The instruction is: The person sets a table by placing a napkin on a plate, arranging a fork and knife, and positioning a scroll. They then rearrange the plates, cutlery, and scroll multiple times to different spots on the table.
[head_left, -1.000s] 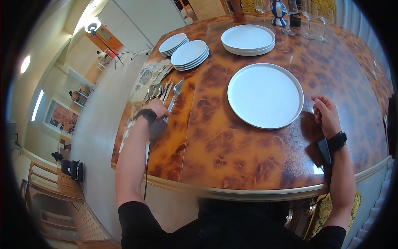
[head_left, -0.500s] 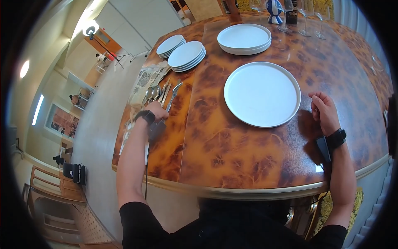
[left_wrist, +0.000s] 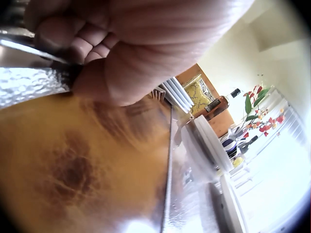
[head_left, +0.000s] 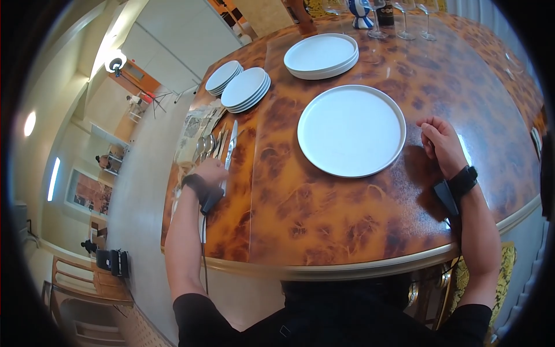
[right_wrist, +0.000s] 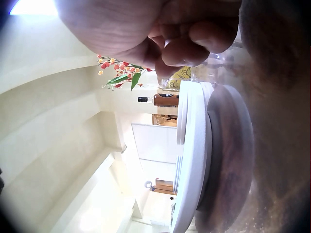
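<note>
At the left of the table my left hand (head_left: pixel 213 170) pinches silver cutlery (head_left: pixel 232 144). Its exposed end looks slim and blade-like in the head view, pointing away from me. Close up in the left wrist view, a hammered metal handle (left_wrist: pixel 30 86) lies at the thumb, and curled fingers hide part of it. Several spoons (head_left: pixel 203 144) and other cutlery lie just beyond the hand. My right hand (head_left: pixel 442 141) hovers beside the large white plate (head_left: pixel 351 132), its fingers loosely curled and holding nothing; the plate's rim (right_wrist: pixel 195 145) stands close below in the right wrist view.
Two stacks of small plates (head_left: pixel 245 88) stand at the far left, and larger stacked plates (head_left: pixel 321 55) behind the big one. Wine glasses (head_left: pixel 404 20), bottles and a blue-and-white vase (head_left: pixel 362 14) line the back. Patterned paper (head_left: pixel 199 122) lies under the cutlery.
The cutlery in my left hand has turned: half a second ago its end showed fork tines, now it looks slim. The view has shifted slightly; my right hand stays by the plate.
</note>
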Action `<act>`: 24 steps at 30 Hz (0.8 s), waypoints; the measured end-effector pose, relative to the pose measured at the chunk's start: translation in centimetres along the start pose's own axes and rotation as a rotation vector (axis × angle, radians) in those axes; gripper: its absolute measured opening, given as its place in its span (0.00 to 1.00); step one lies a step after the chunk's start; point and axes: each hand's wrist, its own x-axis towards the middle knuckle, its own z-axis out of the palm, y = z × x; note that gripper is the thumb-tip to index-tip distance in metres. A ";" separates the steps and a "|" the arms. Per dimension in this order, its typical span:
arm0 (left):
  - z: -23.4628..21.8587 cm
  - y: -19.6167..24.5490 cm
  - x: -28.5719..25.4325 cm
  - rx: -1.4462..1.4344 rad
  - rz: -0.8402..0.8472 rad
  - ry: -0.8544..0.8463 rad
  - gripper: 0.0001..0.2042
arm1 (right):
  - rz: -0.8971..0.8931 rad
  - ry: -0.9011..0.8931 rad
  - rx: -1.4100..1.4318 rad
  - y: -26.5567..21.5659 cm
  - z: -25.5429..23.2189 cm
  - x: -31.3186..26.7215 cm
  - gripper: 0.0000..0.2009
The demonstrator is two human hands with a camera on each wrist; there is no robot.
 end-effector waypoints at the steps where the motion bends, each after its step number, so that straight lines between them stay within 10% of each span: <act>1: -0.1 -0.5 0.1 -0.077 0.007 -0.027 0.07 | 0.002 -0.001 0.002 0.0 0.0 0.0 0.07; 10: 1.0 7.8 -3.8 -0.900 0.126 -0.420 0.04 | 0.008 -0.011 -0.009 0.0 0.0 0.1 0.07; 16: 3.7 8.0 0.1 -0.816 0.099 -0.588 0.03 | 0.008 0.011 0.005 0.0 -0.1 0.0 0.07; 24: 3.1 10.5 -2.0 -0.573 0.096 -0.395 0.08 | 0.016 -0.002 -0.017 0.1 -0.2 0.1 0.07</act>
